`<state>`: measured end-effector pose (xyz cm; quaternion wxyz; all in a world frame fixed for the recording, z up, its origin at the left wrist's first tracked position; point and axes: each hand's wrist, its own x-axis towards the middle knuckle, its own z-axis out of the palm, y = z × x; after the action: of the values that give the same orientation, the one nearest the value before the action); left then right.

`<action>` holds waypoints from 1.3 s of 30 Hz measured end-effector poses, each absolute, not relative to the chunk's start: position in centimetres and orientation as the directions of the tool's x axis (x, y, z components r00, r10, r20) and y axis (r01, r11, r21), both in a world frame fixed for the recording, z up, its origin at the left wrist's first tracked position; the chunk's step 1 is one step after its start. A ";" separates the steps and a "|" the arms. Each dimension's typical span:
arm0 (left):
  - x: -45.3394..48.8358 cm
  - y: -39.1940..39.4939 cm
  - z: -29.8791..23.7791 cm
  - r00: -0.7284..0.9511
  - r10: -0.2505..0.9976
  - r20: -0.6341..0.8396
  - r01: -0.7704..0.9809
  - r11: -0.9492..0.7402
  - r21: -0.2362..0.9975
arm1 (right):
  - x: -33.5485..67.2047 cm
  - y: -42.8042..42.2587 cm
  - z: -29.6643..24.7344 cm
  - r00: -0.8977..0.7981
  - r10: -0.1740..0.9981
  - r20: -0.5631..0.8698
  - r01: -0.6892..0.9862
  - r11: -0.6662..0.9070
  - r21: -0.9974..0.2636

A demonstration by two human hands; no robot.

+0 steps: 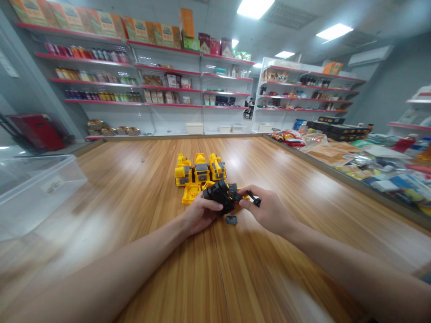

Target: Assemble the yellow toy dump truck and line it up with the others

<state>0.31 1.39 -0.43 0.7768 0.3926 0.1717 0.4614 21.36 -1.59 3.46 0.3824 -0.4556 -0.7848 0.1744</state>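
My left hand (204,213) is closed round a black toy vehicle chassis (218,196) with wheels, held tilted just above the table. Close on its right, my right hand (266,208) pinches a thin black piece with a rounded end (257,202); its exact kind is unclear. The right fingertips meet the chassis's right end, where a dark wheel-like part (232,189) shows. Behind the chassis lies a yellow toy body part (191,194), partly covered. A small dark grey grille-like piece (231,220) rests on the table between my hands.
Three yellow toy construction vehicles (201,171) stand in a row beyond my hands on the wooden table (134,233). A clear plastic bin (37,193) is at the left. Packaged goods (357,166) are heaped along the right side. Stocked shelves (168,89) line the back.
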 end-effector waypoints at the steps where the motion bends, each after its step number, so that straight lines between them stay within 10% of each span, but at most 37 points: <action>1: 0.3 1.4 -0.4 0.518 0.850 0.095 -0.580 0.267 0.769 | 21.4 -1.6 3.4 -0.289 0.850 0.439 0.587 0.520 -0.620; 39: -0.3 1.5 -0.2 0.561 0.815 0.143 -0.629 0.308 0.713 | 21.0 -1.8 3.9 -0.349 0.782 0.516 0.531 0.619 -0.579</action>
<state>-0.28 1.53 -0.19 0.7993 0.3763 0.1235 0.4519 21.05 -1.80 3.92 0.3995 -0.4074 -0.8061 0.1572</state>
